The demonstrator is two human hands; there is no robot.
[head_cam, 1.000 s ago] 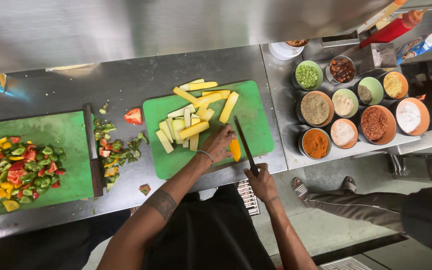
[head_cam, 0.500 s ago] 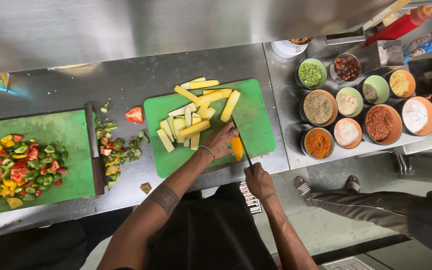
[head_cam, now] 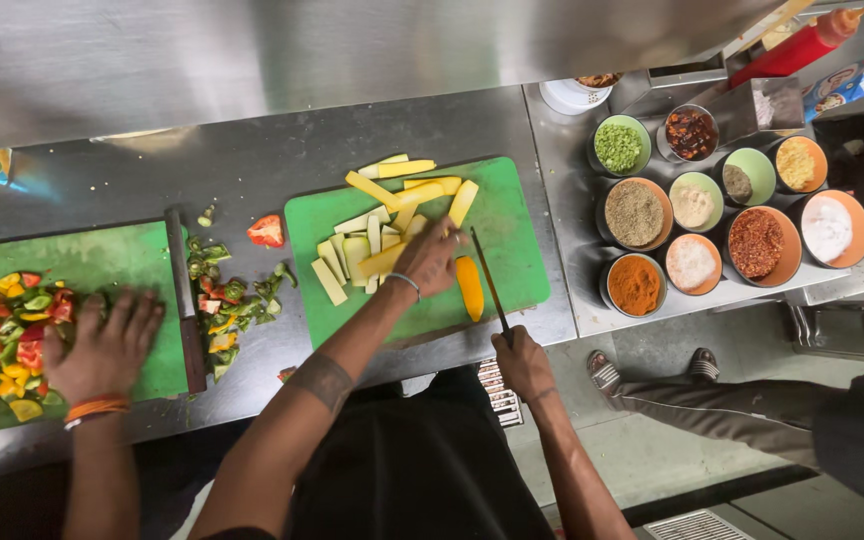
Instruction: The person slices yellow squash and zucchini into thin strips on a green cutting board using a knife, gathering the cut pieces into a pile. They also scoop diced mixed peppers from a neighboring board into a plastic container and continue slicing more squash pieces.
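Yellow is the colour under the blade: a short yellow squash piece [head_cam: 469, 287] lies on the green cutting board [head_cam: 517, 255], just right of the person's left hand [head_cam: 430, 258] and just left of the knife [head_cam: 490, 285]; half a second ago the knife's edge sat closer over that piece, and now it stands a little apart to the right — my reading is that a cut has just been finished and the next strip is being lined up. Nearest the camera, the right hand [head_cam: 522, 362] is clenched round the knife's handle at the counter's front edge, blade pointing away across the board; the left hand has slid further onto the board, fingers curled down and pressing the pale cut strips [head_cam: 367, 245], though whether it truly grips one I cannot tell. The squash sticks look firm, pale-fleshed with yellow skin, fanned in a loose heap towards the board's far edge [head_cam: 407, 168]. New since a moment ago — a co-worker's hand [head_cam: 102, 345] with an orange wristband, spread flat beside diced peppers [head_cam: 7, 330] on a second green board [head_cam: 102, 255]. Further right stand bowls of spices [head_cam: 722, 225]; beyond them, a red squeeze bottle [head_cam: 797, 45].
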